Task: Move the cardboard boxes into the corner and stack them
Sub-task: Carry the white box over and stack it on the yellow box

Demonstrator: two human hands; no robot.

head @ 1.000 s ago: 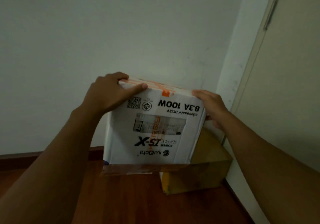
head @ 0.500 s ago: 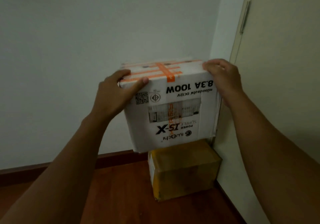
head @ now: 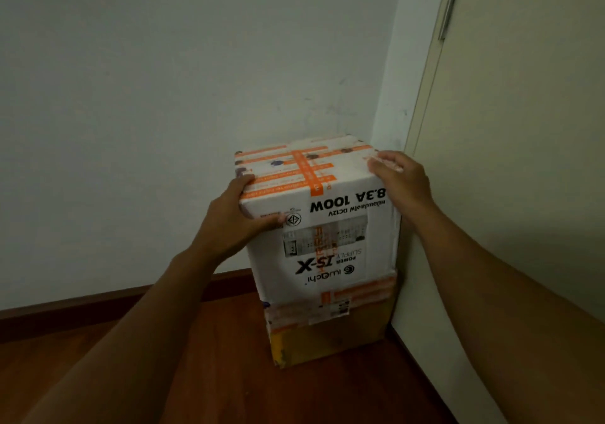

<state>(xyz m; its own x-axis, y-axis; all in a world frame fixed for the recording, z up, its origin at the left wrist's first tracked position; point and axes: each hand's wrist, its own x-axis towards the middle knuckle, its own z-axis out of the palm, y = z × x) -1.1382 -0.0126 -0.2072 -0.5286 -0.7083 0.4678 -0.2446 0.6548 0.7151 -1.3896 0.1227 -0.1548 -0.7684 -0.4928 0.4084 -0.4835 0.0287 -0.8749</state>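
Setting the white box [head: 322, 227] on the brown box [head: 330, 341], your left hand [head: 235, 223] and right hand [head: 397, 181] grip its top corners; next, let go gently.

Lighting was dim. A plain pale wall [head: 147, 96] met a dark baseboard [head: 98, 302] above reddish wood flooring [head: 212, 374]. A cream door [head: 530, 128] stood at right.

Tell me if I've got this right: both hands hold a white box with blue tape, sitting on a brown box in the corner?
Not quite. The head view shows the tape on the white box is orange. The left hand and right hand do hold it on the brown box.
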